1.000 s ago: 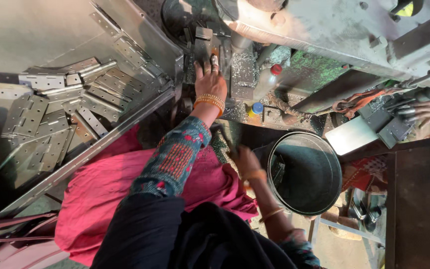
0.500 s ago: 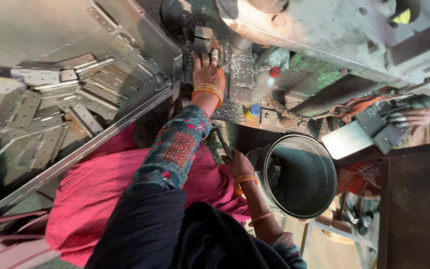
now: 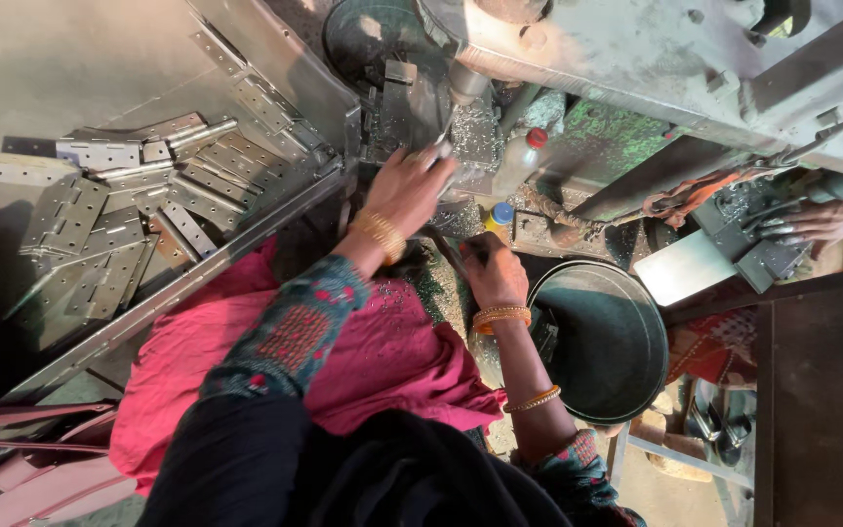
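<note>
Head view, read left to right. At 9 o'clock a heap of flat metal hinges (image 3: 119,224) lies in a sheet-metal tray (image 3: 275,83), well apart from both of your hands. Just above centre, your left hand (image 3: 412,185), gold bangle at the wrist, reaches toward 12 o'clock; its fingers (image 3: 438,156) close narrowly on a small metal piece (image 3: 444,148) at their tips, right against the machine's tooling (image 3: 412,93). At centre, your right hand (image 3: 495,273) is curled shut around a dark handle (image 3: 451,256) that juts out toward 10 o'clock. Just beside it, at 4 o'clock, stands a round dark metal bucket (image 3: 602,342). At 12 o'clock from that hand sit two small bottles (image 3: 511,190). At 3 o'clock another person's hand (image 3: 817,222) rests on grey metal parts (image 3: 768,249).
</note>
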Demonstrator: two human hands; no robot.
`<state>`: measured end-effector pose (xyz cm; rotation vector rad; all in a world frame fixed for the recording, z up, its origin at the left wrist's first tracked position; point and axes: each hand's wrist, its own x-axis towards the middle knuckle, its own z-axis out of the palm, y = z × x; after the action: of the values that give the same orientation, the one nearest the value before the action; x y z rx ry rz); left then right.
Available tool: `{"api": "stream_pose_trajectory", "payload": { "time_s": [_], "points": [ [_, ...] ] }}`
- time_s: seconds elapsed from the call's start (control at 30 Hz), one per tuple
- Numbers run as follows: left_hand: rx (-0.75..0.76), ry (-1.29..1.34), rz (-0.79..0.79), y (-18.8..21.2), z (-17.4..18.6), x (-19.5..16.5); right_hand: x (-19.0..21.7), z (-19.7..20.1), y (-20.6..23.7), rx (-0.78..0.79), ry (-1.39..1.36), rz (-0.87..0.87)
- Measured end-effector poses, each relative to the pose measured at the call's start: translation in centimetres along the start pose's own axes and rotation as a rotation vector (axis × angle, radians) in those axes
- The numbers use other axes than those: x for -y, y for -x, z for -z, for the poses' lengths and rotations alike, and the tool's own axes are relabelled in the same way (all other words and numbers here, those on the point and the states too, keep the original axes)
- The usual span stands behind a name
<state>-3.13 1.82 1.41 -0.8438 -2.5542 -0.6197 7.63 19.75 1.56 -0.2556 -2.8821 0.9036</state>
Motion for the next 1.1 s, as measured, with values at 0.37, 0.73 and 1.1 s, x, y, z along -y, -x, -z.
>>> {"api": "stream_pose_trajectory", "payload": {
  "time_s": [0.37,0.73,1.1],
  "points": [
    [0.192,-0.249,0.385,-1.3,-1.0,-2.4,0.0,0.2,0.3,0.142,0.060,-0.007],
    [0.343,-0.330,0.481,-5.1,-2.0,-0.7,-6.6,-5.5,1.2,0.257,0.127,-0.024],
    [0.248,-0.285,0.440,-4.2,-3.6,-0.2,-9.2,-6.2,-0.9,0.325,0.180,-0.088]
  ]
}}
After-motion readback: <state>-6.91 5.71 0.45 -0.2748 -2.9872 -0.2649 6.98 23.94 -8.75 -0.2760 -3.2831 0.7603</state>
